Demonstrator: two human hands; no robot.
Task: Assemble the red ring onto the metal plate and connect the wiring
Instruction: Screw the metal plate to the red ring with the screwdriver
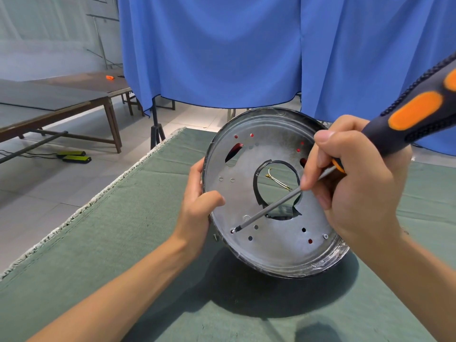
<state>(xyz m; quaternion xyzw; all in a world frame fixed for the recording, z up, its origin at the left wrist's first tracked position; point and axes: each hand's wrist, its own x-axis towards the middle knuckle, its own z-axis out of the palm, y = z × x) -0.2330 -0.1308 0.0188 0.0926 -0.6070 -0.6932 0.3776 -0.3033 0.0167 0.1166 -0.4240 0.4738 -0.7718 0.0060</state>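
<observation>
- Metal plate point(271, 233) tilted on green cloth point(148, 255), your left hand point(197, 208) gripping its rim
- Your right hand point(352, 183) grasps screwdriver point(407, 117), tip on screw point(233, 231) w/ red showing thru holes

The round metal plate point(269, 233) is tilting up off the green surface point(123, 243), its lower rim resting there. Red ring point(235, 149) is showing through its holes. Thin wires point(277, 181) are lying behind the central opening.

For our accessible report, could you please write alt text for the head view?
A person's right hand guides a screwdriver onto a screw in a tilted metal plate. The left hand grips the plate's rim above a green cloth; red shows through several holes.
</observation>
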